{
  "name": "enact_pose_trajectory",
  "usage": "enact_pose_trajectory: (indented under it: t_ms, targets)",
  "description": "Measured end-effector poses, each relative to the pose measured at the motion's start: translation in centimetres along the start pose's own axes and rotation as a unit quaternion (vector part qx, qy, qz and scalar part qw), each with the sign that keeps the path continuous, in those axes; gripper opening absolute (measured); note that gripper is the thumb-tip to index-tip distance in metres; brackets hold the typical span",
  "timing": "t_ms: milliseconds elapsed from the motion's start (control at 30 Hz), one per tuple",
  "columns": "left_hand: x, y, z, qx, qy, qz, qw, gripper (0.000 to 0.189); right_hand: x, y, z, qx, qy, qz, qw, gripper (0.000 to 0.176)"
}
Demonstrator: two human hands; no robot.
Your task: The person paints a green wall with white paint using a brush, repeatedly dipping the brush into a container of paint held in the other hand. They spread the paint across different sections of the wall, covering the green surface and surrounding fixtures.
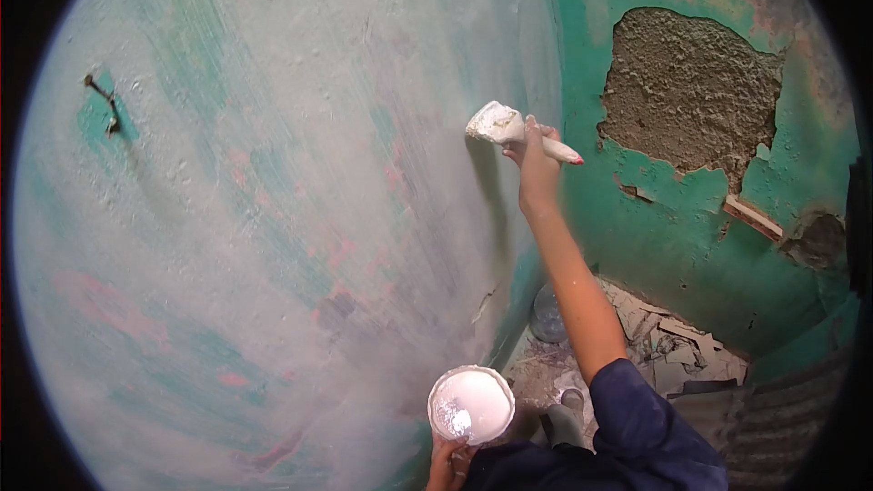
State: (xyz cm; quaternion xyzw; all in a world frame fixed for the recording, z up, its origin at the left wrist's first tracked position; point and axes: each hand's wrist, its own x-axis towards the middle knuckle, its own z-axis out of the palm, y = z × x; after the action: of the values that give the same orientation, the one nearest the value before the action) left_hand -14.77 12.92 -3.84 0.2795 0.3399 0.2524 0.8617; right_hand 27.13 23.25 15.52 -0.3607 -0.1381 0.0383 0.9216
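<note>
Nearest, the left hand grips the tub by its side, opening upward, which likely keeps the white paint from spilling. Beyond, the right hand holds the paintbrush by its handle, leaving the coated bristles free beside the streaked wall.

From my end of the head feed, I can read no text, label, brand, number or sign. I make out no lettering on the brush, the tub or the dark sleeve, and the marks on the pale wall and the green wall form no characters. The floor container is too indistinct for me to tell.
</note>
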Motion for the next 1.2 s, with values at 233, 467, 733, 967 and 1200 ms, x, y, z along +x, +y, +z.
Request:
enact_pose_trajectory:
  t_ms: [233, 467, 733, 967, 1200]
  targets:
    - [3.6, 0.2, 1.8, -0.005, 0.052, -0.012, 0.999, 0.052, -0.9, 10.7, -10.1, -0.102, 0.026, 0.063, 0.992, 0.030]
    - [4.7, -1.1, 4.5, -0.019, 0.105, -0.033, 0.994, 0.032, 2.9, 5.2, -6.9, -0.317, -0.059, -0.023, 0.946, 0.017]
    - [5.0, -2.2, 6.6, -0.043, 0.153, -0.052, 0.986, 0.018, 10.4, -8.9, 9.7, -0.074, -0.133, -0.140, 0.978, 0.017]
    - [5.3, -2.0, 8.6, -0.056, 0.126, -0.040, 0.990, 0.037, 2.7, 8.0, -6.8, -0.069, -0.018, 0.057, 0.996, 0.037]
    - [7.3, -3.4, 5.4, -0.040, 0.086, -0.044, 0.994, 0.049, 0.8, 12.3, -14.4, -0.340, -0.053, 0.090, 0.935, 0.026]
